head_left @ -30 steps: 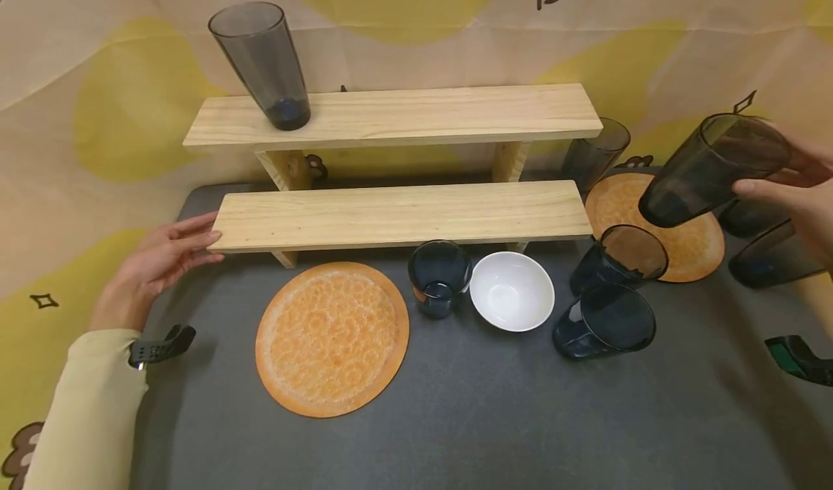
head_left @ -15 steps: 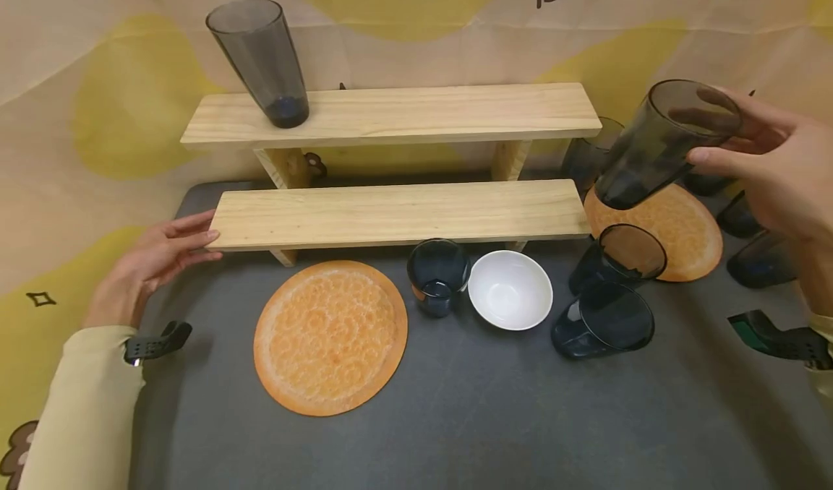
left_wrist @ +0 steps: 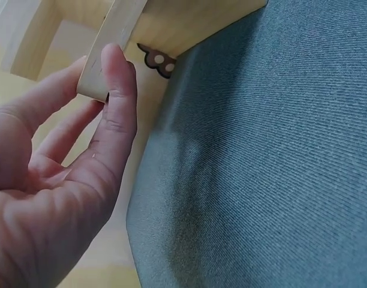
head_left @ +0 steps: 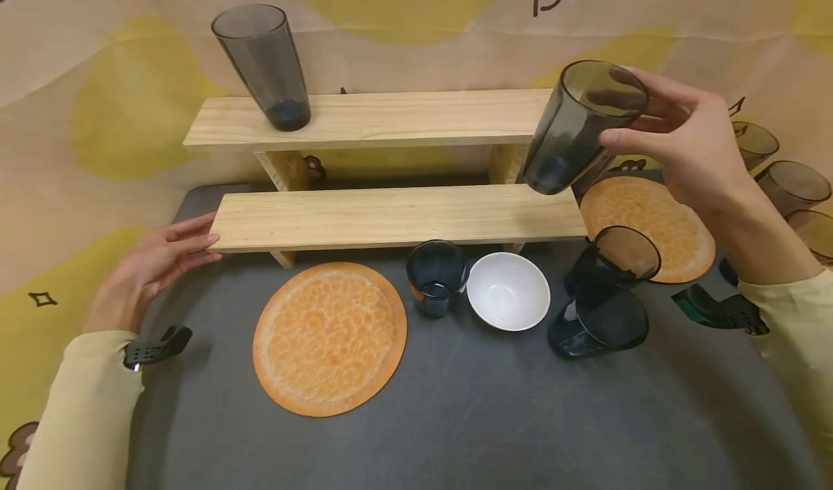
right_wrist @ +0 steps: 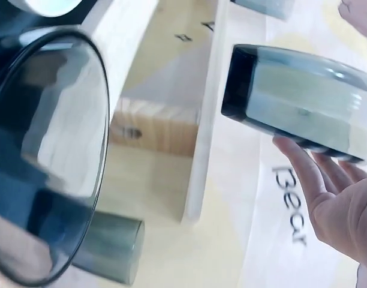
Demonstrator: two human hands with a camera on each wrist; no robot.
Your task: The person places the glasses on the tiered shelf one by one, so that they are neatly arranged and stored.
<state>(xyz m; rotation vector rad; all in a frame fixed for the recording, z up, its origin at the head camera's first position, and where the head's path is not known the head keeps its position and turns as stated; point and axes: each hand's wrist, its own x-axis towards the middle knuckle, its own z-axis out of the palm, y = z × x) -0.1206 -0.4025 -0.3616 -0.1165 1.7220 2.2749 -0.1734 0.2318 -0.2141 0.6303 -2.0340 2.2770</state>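
At the left end of the lower wooden shelf board (head_left: 390,219), my left hand (head_left: 150,269) pinches the board's end between thumb and fingers. My right hand (head_left: 690,143) grips a tall smoked drinking glass (head_left: 562,139) by its upper part. The held glass is tilted, its base overlapping the right end of the two-tier shelf in the head view. In the right wrist view, fingertips lie along the side of that glass (right_wrist: 303,102). Another tall smoked glass (head_left: 267,71) stands upright on the left part of the upper board (head_left: 410,118).
Before the shelf are a round orange placemat (head_left: 332,338), a smoked glass (head_left: 437,280) and a white bowl (head_left: 509,291). Two more glasses, a front one (head_left: 599,324) and a rear one (head_left: 614,255), stand right of the bowl. A second placemat (head_left: 651,219) and several glasses lie beyond.
My right hand has carried the tall glass leftward from the right edge to the shelf's right end, slightly higher. My left hand keeps its place on the board.
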